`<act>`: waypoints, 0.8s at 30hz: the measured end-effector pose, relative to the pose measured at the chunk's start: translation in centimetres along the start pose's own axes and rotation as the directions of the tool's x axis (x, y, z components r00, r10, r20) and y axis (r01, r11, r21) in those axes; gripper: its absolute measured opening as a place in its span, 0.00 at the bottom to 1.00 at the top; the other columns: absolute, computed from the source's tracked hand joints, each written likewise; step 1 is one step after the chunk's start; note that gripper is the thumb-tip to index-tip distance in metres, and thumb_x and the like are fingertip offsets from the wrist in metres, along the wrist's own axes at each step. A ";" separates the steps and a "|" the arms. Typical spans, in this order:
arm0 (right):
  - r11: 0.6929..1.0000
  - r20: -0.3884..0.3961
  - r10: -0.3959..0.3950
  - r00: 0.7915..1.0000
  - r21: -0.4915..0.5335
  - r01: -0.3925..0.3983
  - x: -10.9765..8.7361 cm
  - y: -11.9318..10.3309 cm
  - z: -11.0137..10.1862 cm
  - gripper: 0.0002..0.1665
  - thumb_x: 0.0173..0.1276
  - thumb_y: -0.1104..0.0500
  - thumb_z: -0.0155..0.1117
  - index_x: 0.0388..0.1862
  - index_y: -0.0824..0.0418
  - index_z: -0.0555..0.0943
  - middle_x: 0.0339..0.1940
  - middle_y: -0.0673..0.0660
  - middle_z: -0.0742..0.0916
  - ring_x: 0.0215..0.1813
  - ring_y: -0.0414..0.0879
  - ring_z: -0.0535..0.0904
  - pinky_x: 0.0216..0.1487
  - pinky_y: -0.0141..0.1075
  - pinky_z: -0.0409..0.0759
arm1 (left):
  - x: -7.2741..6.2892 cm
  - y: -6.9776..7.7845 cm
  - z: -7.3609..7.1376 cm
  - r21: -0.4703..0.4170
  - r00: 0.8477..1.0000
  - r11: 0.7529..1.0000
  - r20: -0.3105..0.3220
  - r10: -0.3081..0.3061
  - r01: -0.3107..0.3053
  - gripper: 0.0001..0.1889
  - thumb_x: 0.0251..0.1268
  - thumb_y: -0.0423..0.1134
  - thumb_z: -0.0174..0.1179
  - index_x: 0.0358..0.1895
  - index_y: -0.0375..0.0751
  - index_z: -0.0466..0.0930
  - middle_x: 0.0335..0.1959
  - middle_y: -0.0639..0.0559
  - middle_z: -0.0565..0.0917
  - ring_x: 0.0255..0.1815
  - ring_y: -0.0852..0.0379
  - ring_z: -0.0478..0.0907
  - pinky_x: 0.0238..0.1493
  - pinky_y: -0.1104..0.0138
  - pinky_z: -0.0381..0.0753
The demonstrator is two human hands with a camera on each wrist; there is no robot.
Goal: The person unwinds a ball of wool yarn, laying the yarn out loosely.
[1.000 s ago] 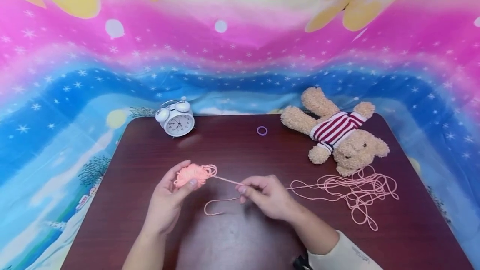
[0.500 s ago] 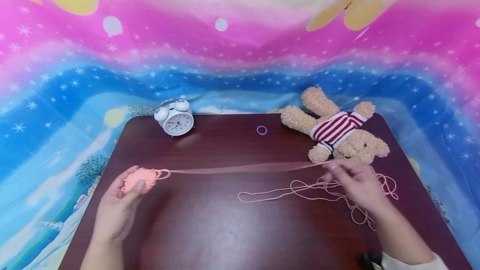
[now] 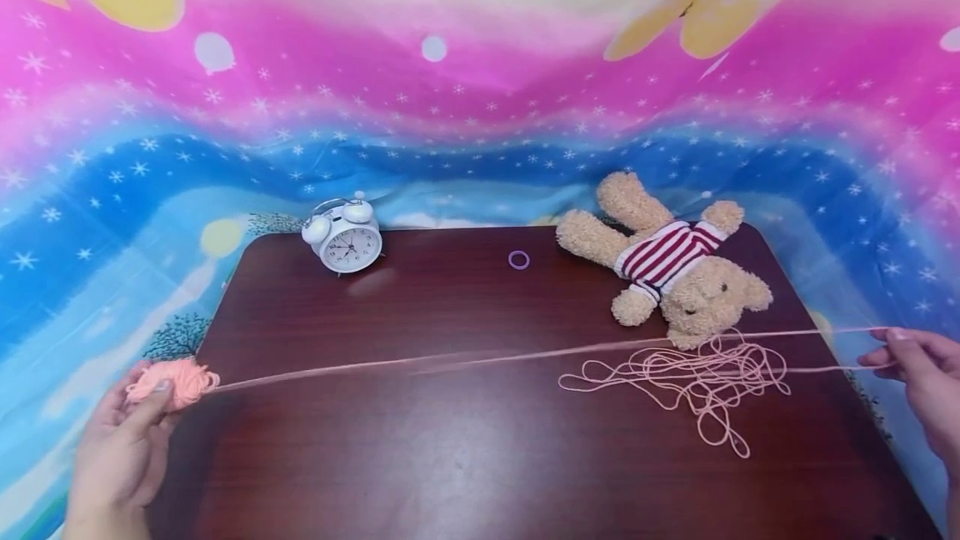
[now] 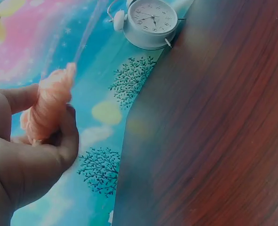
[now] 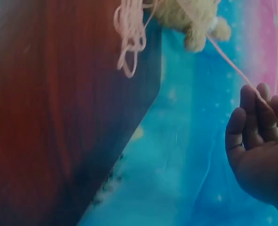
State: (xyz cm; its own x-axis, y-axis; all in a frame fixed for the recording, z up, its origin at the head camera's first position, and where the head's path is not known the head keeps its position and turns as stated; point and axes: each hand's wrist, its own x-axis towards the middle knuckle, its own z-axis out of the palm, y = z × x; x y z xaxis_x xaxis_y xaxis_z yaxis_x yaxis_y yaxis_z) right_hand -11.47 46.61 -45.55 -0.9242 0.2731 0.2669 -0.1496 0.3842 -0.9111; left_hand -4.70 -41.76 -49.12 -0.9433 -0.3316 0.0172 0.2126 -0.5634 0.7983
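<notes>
At the table's left edge my left hand (image 3: 123, 448) grips a peach ball of yarn (image 3: 174, 382) between thumb and fingers. In the left wrist view the yarn ball (image 4: 49, 106) sits in the curled fingers. A strand of yarn (image 3: 525, 355) stretches from it across the whole table. Past the right edge my right hand (image 3: 926, 382) pinches that strand. In the right wrist view the strand (image 5: 233, 66) runs over the fingertips of the right hand (image 5: 258, 136). A second length trails from the right hand to a loose heap of yarn (image 3: 720, 390) lying on the table.
A teddy bear (image 3: 671, 261) in a striped sweater lies at the back right, its head against the yarn heap. A white alarm clock (image 3: 348, 247) stands at the back left. Between them lies a purple ring (image 3: 518, 260). A printed cloth (image 3: 450, 157) hangs behind the dark table (image 3: 450, 457).
My hands have moved far apart, left hand leftward with the yarn ball, right hand rightward past the table's edge. The strand between them has lengthened. The trailing end has been drawn right.
</notes>
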 end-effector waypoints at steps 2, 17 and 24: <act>0.996 -0.023 0.015 1.000 -0.091 -0.017 -0.1 0.8 -0.8 0.24 0.85 0.65 0.45 0.41 0.41 0.83 0.22 0.36 0.86 0.29 0.24 0.81 0.34 0.15 0.74 | 0.0 0.5 -0.2 -0.045 0.995 0.999 -0.095 -0.015 0.011 0.23 0.77 0.19 0.47 0.67 0.43 0.68 0.53 0.47 0.82 0.42 0.53 0.86 0.42 0.62 0.89; 0.900 0.032 0.146 0.989 -0.420 -0.119 -0.3 2.3 -1.0 0.18 0.85 0.55 0.50 0.44 0.61 0.86 0.21 0.34 0.84 0.26 0.23 0.75 0.26 0.21 0.72 | 0.1 1.0 -0.1 -0.357 0.956 0.931 -0.290 -0.034 -0.075 0.14 0.78 0.25 0.51 0.61 0.39 0.70 0.50 0.40 0.84 0.41 0.46 0.85 0.30 0.55 0.85; 0.696 0.344 0.095 0.934 -0.694 0.185 -0.3 -0.8 3.2 0.21 0.76 0.53 0.63 0.59 0.67 0.82 0.52 0.79 0.84 0.43 0.72 0.82 0.40 0.60 0.77 | -0.1 -1.3 3.4 -0.313 0.996 0.948 -0.076 0.043 -0.065 0.13 0.81 0.29 0.47 0.61 0.35 0.72 0.47 0.36 0.85 0.36 0.45 0.84 0.27 0.58 0.83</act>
State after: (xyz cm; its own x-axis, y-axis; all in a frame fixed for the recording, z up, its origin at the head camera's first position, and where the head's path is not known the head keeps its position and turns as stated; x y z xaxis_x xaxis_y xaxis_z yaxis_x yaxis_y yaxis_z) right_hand -12.19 43.43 -45.95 -0.9984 -0.0118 0.0550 -0.0312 0.9297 -0.3670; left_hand -5.76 -38.42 -48.16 -0.9113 -0.4118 0.0060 0.3423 -0.7492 0.5671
